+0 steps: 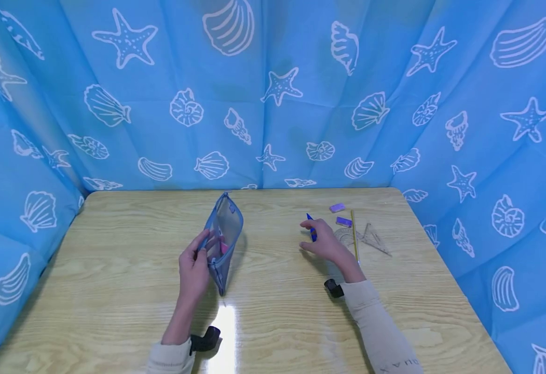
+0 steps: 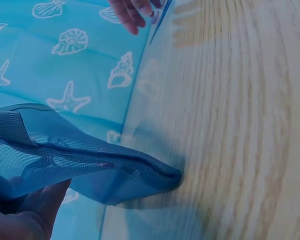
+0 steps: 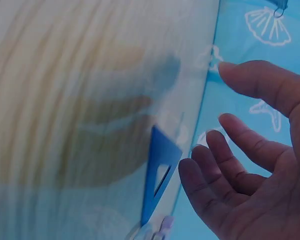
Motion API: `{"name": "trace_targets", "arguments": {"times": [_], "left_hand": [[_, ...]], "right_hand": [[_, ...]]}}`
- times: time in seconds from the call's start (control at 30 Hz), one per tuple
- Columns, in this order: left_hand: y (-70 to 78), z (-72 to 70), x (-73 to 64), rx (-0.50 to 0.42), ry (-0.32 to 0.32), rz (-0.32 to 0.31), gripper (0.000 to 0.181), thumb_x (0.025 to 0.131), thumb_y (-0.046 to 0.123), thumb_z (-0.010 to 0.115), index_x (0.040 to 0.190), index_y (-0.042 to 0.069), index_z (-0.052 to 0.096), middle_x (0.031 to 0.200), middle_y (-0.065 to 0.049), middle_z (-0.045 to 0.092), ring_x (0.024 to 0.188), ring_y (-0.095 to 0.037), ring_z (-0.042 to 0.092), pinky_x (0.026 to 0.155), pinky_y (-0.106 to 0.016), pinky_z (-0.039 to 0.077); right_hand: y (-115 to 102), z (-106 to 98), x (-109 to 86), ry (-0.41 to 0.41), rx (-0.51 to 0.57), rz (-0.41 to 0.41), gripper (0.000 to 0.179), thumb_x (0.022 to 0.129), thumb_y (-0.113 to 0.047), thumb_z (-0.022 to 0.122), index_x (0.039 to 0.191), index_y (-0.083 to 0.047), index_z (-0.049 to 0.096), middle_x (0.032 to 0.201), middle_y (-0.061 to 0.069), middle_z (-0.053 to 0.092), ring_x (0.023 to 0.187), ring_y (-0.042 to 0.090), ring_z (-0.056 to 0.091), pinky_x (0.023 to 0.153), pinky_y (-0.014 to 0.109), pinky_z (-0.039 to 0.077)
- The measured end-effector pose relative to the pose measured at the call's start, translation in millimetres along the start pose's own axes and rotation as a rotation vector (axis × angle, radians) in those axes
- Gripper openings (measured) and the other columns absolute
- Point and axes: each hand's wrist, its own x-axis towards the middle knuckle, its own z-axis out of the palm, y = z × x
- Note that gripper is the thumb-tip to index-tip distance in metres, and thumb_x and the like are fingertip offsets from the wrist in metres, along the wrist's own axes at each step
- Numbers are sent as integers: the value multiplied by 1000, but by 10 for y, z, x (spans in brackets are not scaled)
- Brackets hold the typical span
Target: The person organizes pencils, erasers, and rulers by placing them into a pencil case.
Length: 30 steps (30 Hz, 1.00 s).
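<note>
My left hand (image 1: 193,270) grips the near-left rim of a blue-grey mesh zip pouch (image 1: 232,228), thumb outside. The pouch is tilted with its mouth gaping, and something pink (image 1: 224,248) shows inside. In the left wrist view the mesh pouch (image 2: 115,167) spreads above the thumb, its lower corner at the tabletop. Over the right part of the table, my right hand (image 1: 324,240) hovers with fingers apart and nothing gripped. Just by its fingers is a blue triangular piece with a cutout, probably a set square (image 3: 157,172); the right wrist view shows a gap between them.
Right of the right hand lie two purple erasers (image 1: 337,208), a yellow pencil (image 1: 354,234), a clear protractor (image 1: 344,236) and a clear set square (image 1: 374,240). A blue shell-patterned curtain (image 1: 277,119) hangs along the wooden table's (image 1: 128,259) back and sides.
</note>
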Motion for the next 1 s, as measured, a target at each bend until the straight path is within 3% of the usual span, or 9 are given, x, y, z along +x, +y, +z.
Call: {"name": "trace_targets", "arguments": {"times": [0.17,0.37,0.57,0.9,1.0], "left_hand": [[4,10,-22,-7,7,-10,50,102,-7,28,149,-5,45,147,-21,55,133,-36,56,109,-39,51],[3,-2,-25,-5,2,-6,50,101,-8,27,148,-6,45,146,-22,55,131,-37,57,107,-38,52],[11,-12,-7,-26,-14,9,49,102,-8,26,148,-7,44,146,-24,53,132,-41,55,107,-39,53],[17,-23,-29,-6,-18,7,50,101,-9,26,148,-8,44,147,-23,53,131,-39,57,106,-38,53],[25,-27,-30,7,-17,11,51,100,-9,27,148,-7,44,147,-22,54,131,-38,57,107,-39,52]], "right_hand": [[132,-55,-30,39,-5,42,58,90,-6,74,142,6,51,137,32,47,123,49,54,98,56,56],[254,-123,18,77,-63,125,63,88,-11,77,143,6,50,141,29,53,126,46,54,102,57,54],[279,-145,61,63,-116,200,67,86,-14,80,141,8,50,136,30,58,126,44,56,105,56,52],[254,-181,117,28,-101,285,68,84,-14,82,140,10,50,136,29,59,125,41,58,108,52,51],[241,-197,128,22,-96,298,67,83,-14,82,139,10,51,129,27,63,119,39,61,105,51,54]]}}
